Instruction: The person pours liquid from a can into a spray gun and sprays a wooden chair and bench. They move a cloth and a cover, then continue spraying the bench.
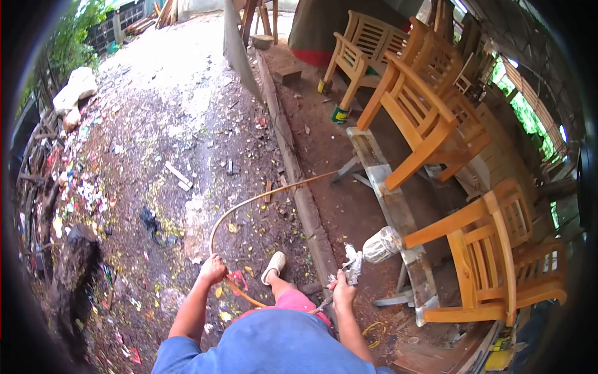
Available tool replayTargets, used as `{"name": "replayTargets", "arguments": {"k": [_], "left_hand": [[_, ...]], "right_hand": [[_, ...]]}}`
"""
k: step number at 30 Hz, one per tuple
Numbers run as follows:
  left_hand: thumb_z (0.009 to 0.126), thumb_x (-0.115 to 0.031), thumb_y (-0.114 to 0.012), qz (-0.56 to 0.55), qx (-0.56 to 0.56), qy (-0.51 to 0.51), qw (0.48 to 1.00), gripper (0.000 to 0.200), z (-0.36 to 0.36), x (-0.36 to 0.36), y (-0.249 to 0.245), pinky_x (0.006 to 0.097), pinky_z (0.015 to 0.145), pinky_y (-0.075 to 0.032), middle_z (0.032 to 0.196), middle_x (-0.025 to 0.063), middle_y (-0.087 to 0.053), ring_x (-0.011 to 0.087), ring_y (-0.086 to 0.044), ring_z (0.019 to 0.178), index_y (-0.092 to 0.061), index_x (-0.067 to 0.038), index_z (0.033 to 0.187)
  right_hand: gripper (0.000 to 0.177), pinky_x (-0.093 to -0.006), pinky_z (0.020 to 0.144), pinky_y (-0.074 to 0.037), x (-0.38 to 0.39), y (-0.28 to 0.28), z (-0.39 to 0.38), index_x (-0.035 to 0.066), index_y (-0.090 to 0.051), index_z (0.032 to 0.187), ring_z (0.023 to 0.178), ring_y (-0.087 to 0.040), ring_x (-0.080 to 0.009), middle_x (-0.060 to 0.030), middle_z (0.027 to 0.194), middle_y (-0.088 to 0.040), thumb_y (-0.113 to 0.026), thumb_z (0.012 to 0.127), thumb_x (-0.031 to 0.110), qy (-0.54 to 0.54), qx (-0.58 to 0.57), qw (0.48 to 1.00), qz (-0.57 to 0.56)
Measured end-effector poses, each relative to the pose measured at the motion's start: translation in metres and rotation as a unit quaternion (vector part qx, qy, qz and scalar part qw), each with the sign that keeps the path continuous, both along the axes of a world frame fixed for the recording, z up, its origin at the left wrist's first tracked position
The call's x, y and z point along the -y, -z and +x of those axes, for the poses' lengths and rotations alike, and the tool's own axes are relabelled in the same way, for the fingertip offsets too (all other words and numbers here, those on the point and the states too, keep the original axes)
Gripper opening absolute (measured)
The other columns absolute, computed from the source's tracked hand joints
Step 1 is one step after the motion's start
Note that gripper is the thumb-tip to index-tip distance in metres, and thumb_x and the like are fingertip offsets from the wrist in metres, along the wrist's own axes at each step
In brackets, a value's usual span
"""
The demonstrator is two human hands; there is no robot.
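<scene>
My right hand (343, 293) is wrapped round the handle of a spray gun (353, 264), whose body looks coated in pale dried paint. Its cup (382, 245) sticks out to the right, close to the leg of a wooden chair (479, 268). A tan air hose (219, 222) loops over the ground on the left. My left hand (213, 268) is closed on this hose, out to the left of my body. The chair rests on a paint-stained plank bench (398, 215).
Another orange-brown wooden chair (417, 112) stands farther back on the bench, with a slatted bench seat (367, 47) behind. A green can (340, 115) sits under one leg. A timber edge (305, 206) divides the shelter from littered ground. A log (75, 280) lies left.
</scene>
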State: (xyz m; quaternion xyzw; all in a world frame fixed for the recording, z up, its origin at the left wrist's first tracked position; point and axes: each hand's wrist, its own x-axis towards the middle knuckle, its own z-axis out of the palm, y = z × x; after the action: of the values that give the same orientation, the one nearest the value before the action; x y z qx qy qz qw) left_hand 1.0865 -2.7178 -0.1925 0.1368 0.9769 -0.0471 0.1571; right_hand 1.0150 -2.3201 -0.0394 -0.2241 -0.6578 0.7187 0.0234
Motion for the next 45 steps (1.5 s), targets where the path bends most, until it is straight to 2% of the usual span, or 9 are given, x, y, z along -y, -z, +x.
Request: {"name": "replayTargets", "arguments": {"k": [10,16,27,33,36,39,42,43,45], "left_hand": [[0.076,-0.027,-0.062,0.066,-0.08,0.02,0.994,0.012,-0.186,0.052,-0.042,0.0368,0.091,-0.038,0.072,0.0013,-0.062,0.019,-0.056,0.088,-0.07,-0.02,0.071],[0.071,-0.023,-0.062,0.09,-0.111,0.045,0.989,0.009,-0.266,0.059,-0.068,0.0365,0.089,-0.04,0.069,0.0018,-0.06,0.0202,-0.056,0.084,-0.07,-0.019,0.071],[0.07,-0.023,-0.06,0.108,-0.154,0.156,0.97,0.01,-0.495,0.114,-0.071,0.0344,0.086,-0.041,0.067,-0.0009,-0.057,0.0184,-0.054,0.08,-0.069,-0.02,0.071],[0.067,-0.021,-0.06,0.134,-0.184,0.232,0.946,0.007,-0.584,0.128,-0.105,0.0354,0.09,-0.04,0.067,-0.0015,-0.057,0.0181,-0.054,0.082,-0.066,-0.019,0.067],[0.068,-0.019,-0.06,0.17,-0.181,0.228,0.941,0.008,-0.616,0.132,-0.121,0.0351,0.094,-0.04,0.07,-0.0003,-0.058,0.0179,-0.055,0.085,-0.067,-0.017,0.069],[0.065,-0.017,-0.062,0.205,-0.194,0.229,0.931,0.01,-0.645,0.135,-0.127,0.0355,0.094,-0.041,0.071,-0.0005,-0.057,0.0189,-0.055,0.085,-0.07,-0.019,0.072],[0.065,-0.017,-0.062,0.234,-0.195,0.213,0.928,0.009,-0.672,0.137,-0.129,0.0343,0.093,-0.041,0.07,-0.0001,-0.055,0.0193,-0.055,0.085,-0.069,-0.018,0.07],[0.065,-0.016,-0.062,0.241,-0.197,0.21,0.927,0.007,-0.682,0.137,-0.128,0.0333,0.092,-0.042,0.07,0.0,-0.054,0.0195,-0.054,0.085,-0.067,-0.017,0.068],[0.064,-0.015,-0.061,0.231,-0.194,0.199,0.932,0.005,-0.704,0.134,-0.13,0.0332,0.092,-0.042,0.07,0.0,-0.055,0.0193,-0.054,0.085,-0.065,-0.017,0.067]], "right_hand": [[0.042,-0.0277,0.049,-0.046,0.037,-0.003,-0.204,0.008,-0.047,0.131,0.053,-0.057,-0.014,-0.0069,0.075,-0.061,-0.046,0.098,0.034,-0.094,0.057,0.994,-0.018],[0.039,-0.0189,0.042,-0.034,0.066,-0.014,-0.264,0.006,-0.048,0.129,0.045,-0.042,-0.0036,-0.0005,0.066,-0.056,-0.047,0.099,0.03,-0.163,0.005,0.987,0.007],[0.024,-0.0206,0.041,-0.032,0.143,-0.014,-0.402,0.008,-0.063,0.113,0.047,-0.038,-0.0017,0.007,0.064,-0.05,-0.062,0.088,0.007,-0.002,-0.087,0.989,0.118],[0.022,-0.034,0.079,-0.049,0.196,-0.078,-0.435,-0.004,-0.063,0.103,0.09,-0.065,-0.0247,-0.0164,0.097,-0.067,-0.064,0.085,0.009,0.011,-0.16,0.962,0.221],[0.019,-0.0345,0.075,-0.05,0.217,-0.123,-0.456,-0.004,-0.064,0.098,0.087,-0.065,-0.0244,-0.0164,0.092,-0.067,-0.064,0.084,0.009,-0.008,-0.23,0.94,0.251],[0.02,-0.0297,0.072,-0.049,0.224,-0.132,-0.485,-0.003,-0.063,0.102,0.079,-0.062,-0.0138,-0.008,0.085,-0.067,-0.063,0.086,0.009,-0.009,-0.277,0.917,0.287],[0.021,-0.0301,0.07,-0.049,0.226,-0.14,-0.514,-0.003,-0.063,0.101,0.077,-0.062,-0.0154,-0.0077,0.084,-0.067,-0.065,0.086,0.011,-0.023,-0.227,0.937,0.264],[0.019,-0.0356,0.068,-0.051,0.229,-0.145,-0.525,-0.003,-0.064,0.094,0.076,-0.066,-0.0265,-0.014,0.082,-0.066,-0.066,0.085,0.014,-0.013,-0.197,0.945,0.26],[0.022,-0.0364,0.068,-0.05,0.219,-0.133,-0.552,-0.003,-0.063,0.097,0.077,-0.066,-0.0288,-0.0151,0.083,-0.065,-0.066,0.085,0.016,-0.04,-0.189,0.94,0.282]]}}
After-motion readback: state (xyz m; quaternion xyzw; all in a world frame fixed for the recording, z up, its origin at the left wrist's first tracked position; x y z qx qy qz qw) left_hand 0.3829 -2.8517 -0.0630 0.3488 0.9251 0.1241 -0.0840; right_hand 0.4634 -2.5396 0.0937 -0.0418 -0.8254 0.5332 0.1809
